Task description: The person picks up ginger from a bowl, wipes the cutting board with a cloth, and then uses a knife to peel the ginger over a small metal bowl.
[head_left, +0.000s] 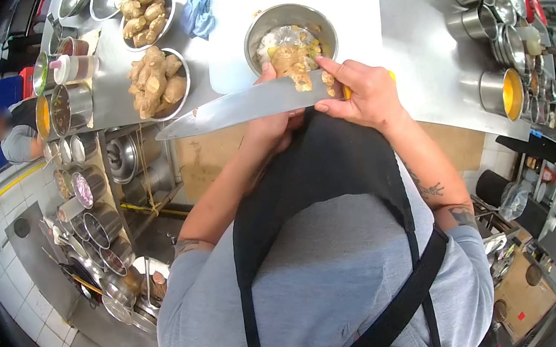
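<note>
My right hand (pixel 368 89) is closed around the yellow handle of a large chef's knife (pixel 235 109), its wide blade pointing left. Behind the blade, a piece of ginger root (pixel 290 61) is gripped by my left hand (pixel 271 126), whose fingers are partly hidden by the knife. Blade and ginger are close together, and bits of ginger peel stick to the metal. Just beyond them stands a steel pot (pixel 249 49) with pale and yellowish scraps inside. It rests on a white cutting board (pixel 358 32).
Two bowls of unpeeled ginger, a nearer one (pixel 189 91) and a farther one (pixel 172 3), stand to the left. A blue cloth (pixel 198 8) lies by the board. Steel pots (pixel 479 22) line the right side. Another person (pixel 20 139) is at far left.
</note>
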